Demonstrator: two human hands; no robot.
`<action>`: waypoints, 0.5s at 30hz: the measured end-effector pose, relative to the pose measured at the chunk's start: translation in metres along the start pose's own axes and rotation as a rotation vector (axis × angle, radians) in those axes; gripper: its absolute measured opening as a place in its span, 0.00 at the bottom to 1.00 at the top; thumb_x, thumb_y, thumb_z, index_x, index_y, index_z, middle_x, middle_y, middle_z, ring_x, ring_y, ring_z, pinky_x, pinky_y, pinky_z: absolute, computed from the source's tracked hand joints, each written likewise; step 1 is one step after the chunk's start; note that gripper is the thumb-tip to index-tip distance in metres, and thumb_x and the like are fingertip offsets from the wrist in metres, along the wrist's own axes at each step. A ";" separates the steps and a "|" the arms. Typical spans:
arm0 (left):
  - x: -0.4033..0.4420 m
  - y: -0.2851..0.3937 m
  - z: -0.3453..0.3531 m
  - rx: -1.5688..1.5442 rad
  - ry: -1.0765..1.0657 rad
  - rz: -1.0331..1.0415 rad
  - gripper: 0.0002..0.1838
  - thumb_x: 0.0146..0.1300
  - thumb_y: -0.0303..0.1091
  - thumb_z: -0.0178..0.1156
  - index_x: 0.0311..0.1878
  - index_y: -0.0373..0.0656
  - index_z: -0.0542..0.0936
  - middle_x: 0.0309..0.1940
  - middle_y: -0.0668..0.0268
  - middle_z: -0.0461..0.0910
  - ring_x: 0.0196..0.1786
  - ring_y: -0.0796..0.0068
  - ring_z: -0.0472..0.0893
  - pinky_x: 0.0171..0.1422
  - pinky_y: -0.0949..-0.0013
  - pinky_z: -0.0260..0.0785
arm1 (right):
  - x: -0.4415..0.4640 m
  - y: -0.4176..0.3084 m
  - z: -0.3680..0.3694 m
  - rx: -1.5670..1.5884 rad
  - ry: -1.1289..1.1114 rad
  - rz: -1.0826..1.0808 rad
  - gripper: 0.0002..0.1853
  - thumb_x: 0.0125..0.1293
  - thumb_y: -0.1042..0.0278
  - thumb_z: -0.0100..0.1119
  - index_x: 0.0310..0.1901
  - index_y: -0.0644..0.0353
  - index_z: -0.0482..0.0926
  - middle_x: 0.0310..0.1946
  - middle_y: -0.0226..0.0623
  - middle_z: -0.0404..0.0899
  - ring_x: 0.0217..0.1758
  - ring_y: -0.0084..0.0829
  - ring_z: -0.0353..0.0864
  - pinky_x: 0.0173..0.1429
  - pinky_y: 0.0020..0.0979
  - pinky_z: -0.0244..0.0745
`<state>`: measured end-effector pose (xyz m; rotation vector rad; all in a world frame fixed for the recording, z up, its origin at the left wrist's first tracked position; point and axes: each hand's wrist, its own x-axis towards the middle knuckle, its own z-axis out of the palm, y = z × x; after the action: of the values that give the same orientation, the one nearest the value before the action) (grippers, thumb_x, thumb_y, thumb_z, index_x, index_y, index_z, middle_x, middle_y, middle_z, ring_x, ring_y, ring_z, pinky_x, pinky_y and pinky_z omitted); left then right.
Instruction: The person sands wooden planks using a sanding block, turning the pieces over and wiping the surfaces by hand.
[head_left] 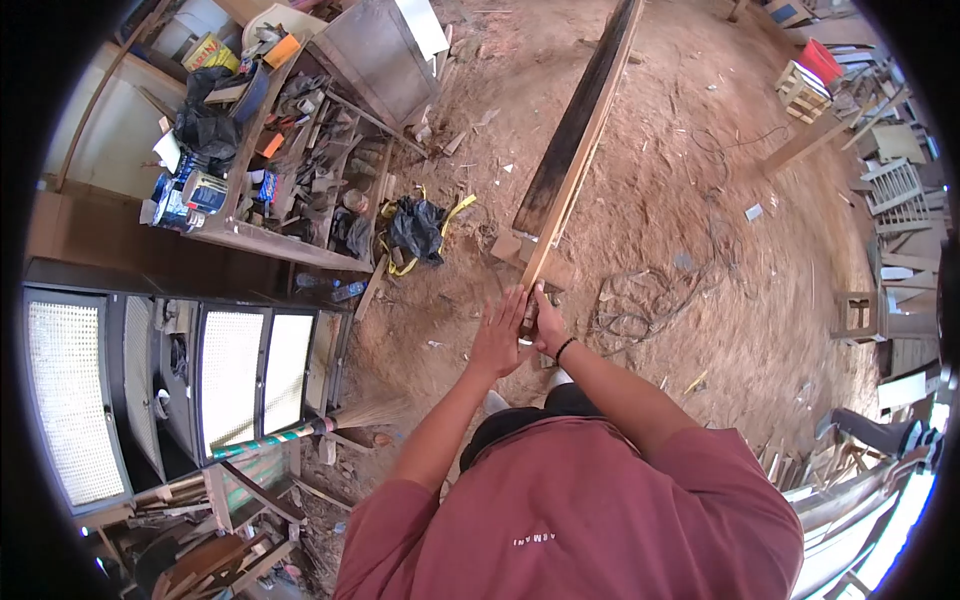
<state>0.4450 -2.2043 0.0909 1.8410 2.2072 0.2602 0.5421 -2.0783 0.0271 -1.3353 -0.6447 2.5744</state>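
A long light-brown wooden strip (585, 150) runs away from me, alongside a dark wooden plank (562, 165). At its near end, a brown block-like piece (530, 312) with a bright end sits between my hands; its exact kind is hard to make out. My left hand (497, 337) presses against its left side, fingers long and close together. My right hand (548, 325) closes around the right side, thumb pointing forward along it. The palms nearly meet at the bright end. A flat wooden piece (508, 248) lies under the timber near my fingertips.
A cluttered workbench (280, 243) stands at left, above a dark cabinet (265, 370) with pale panels. A black bag with yellow straps (416, 228) lies on the dirt floor. Tangled cable (635, 310) spreads at right. Farther right are a slatted crate (803, 92) and a red bucket (820, 62).
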 end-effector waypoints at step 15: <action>0.120 0.000 0.001 0.109 0.055 -0.009 0.62 0.71 0.80 0.51 0.93 0.43 0.48 0.94 0.60 0.45 0.95 0.57 0.42 0.96 0.38 0.25 | 0.086 -0.085 -0.036 -0.327 -0.048 0.059 0.34 0.85 0.27 0.41 0.70 0.48 0.78 0.50 0.31 0.87 0.44 0.29 0.87 0.36 0.33 0.81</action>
<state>0.4252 -2.0863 0.0799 1.9009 2.3090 0.1950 0.5171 -1.9625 -0.0159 -1.4032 -1.0898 2.6381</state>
